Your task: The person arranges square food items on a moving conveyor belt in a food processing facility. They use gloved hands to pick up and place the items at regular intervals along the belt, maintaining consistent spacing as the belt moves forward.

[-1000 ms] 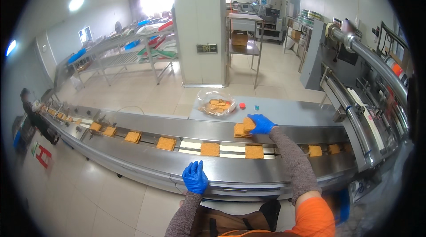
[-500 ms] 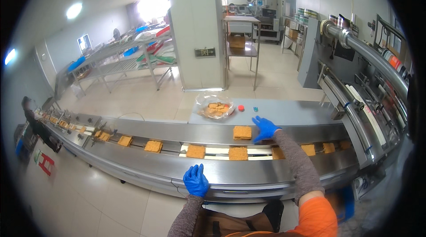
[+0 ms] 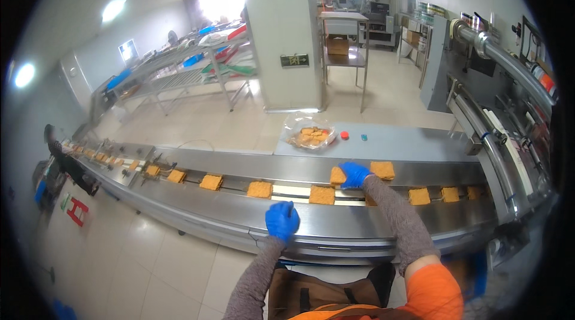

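Note:
My right hand (image 3: 356, 175), in a blue glove, reaches over the conveyor with its fingers closed on the right side of a stack of square golden-brown biscuits (image 3: 337, 176) at the far ledge. Just right of that hand, a second biscuit stack (image 3: 382, 170) lies on the ledge. Above the near metal edge is my left hand (image 3: 282, 221), also gloved in blue, its fingers curled; their inner side is hidden. Between the hands a biscuit stack (image 3: 322, 195) sits in the conveyor channel, and another stack (image 3: 260, 189) lies to its left.
More biscuit stacks line the channel both ways, such as one stack (image 3: 418, 196) at right. A clear plastic bag (image 3: 311, 133) of biscuit pieces, a red cap (image 3: 344, 135) and a small teal item (image 3: 364, 138) rest on the grey table (image 3: 413, 140). Rollers (image 3: 479, 140) stand at right. A person (image 3: 67, 161) is far left.
My right hand has moved left onto the biscuit stack, leaving the second stack in sight beside it. My left hand has curled more tightly. The whole view has shifted a little.

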A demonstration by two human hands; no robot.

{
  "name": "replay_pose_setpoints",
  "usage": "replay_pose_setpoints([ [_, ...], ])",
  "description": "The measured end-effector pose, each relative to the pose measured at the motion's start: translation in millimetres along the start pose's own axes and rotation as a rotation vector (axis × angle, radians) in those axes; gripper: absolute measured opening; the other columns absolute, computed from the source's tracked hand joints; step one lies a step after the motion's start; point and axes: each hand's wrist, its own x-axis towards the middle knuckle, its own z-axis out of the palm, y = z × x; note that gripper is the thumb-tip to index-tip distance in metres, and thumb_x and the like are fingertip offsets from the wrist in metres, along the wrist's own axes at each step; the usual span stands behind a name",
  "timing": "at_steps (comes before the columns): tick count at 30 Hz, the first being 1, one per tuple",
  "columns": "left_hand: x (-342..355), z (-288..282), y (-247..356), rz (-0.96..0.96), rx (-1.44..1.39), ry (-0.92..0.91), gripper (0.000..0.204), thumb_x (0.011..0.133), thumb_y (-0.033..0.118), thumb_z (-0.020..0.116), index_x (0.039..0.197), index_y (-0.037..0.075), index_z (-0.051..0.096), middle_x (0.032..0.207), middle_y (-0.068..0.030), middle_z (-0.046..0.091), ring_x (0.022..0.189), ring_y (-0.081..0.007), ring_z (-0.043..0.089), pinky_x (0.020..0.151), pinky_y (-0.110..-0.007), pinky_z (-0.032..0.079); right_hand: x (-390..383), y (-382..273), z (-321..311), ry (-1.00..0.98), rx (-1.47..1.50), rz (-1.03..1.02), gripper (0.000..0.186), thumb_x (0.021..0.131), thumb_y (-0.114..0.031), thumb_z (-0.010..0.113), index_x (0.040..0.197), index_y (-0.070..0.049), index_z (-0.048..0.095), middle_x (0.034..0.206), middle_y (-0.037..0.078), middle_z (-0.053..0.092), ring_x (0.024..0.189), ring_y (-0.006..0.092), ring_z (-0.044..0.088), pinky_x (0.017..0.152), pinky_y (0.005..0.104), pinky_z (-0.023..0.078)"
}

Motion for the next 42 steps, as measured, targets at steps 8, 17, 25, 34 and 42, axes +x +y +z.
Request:
replay_pose_setpoints([
  [8, 87.2, 28.5, -7.8, -0.606, 0.492, -0.587, 0.102, 0.076, 0.056, 0.070, 0.153, 0.003, 0.029, 0.155, -0.0276, 0.025, 0.139, -0.0482, 0.032, 0.111, -0.062, 0.027, -60.2, -48.5, 3.3, 0.063, 0.040, -0.095, 0.092, 0.073, -0.046, 0.079, 0.145, -0.004, 0.042, 0.131, 0.024, 0.056, 0.121, 0.0392, 0.055, 0.104, 0.0456, 0.045],
  [17, 74.6, 45.2, 14.2, -0.537, 0.246, -0.499, 0.117, 0.061, 0.047, 0.082, 0.149, -0.008, 0.029, 0.110, -0.0211, 0.066, 0.099, -0.0345, 0.065, 0.088, -0.044, 0.051, -52.7, -68.8, 17.8, 0.092, 0.058, -0.025, 0.091, 0.077, -0.042, 0.077, 0.149, -0.005, 0.035, 0.129, 0.025, 0.056, 0.121, 0.0397, 0.055, 0.104, 0.0464, 0.045],
  [25, 51.7, 62.8, -6.6, -0.499, -0.044, 0.139, 0.094, 0.067, 0.042, 0.082, 0.139, -0.004, 0.044, 0.120, -0.0247, 0.059, 0.109, -0.0404, 0.057, 0.095, -0.048, 0.046, -59.1, -79.6, 2.6, 0.060, 0.021, -0.065, 0.094, 0.081, -0.047, 0.076, 0.150, -0.002, 0.032, 0.131, 0.026, 0.055, 0.121, 0.0395, 0.054, 0.104, 0.0461, 0.044],
  [34, 46.9, 58.2, 8.3, -0.414, -0.042, 0.209, 0.092, 0.066, 0.040, 0.084, 0.139, 0.000, 0.046, 0.114, -0.0233, 0.060, 0.105, -0.0397, 0.058, 0.093, -0.049, 0.047, -172.3, -49.9, 23.3, 0.303, 0.047, -0.024, 0.100, 0.083, -0.050, 0.075, 0.153, -0.001, 0.024, 0.134, 0.027, 0.053, 0.120, 0.0409, 0.055, 0.102, 0.0467, 0.045],
  [42, 54.0, 70.7, 15.0, -0.399, -0.047, 0.087, 0.094, 0.066, 0.044, 0.083, 0.141, 0.000, 0.045, 0.117, -0.0249, 0.059, 0.107, -0.0417, 0.058, 0.094, -0.050, 0.047, -234.9, -23.4, 38.9, 0.580, 0.043, 0.032, 0.092, 0.079, -0.046, 0.078, 0.147, 0.001, 0.038, 0.123, 0.021, 0.059, 0.106, 0.0369, 0.060, 0.091, 0.0466, 0.049],
])
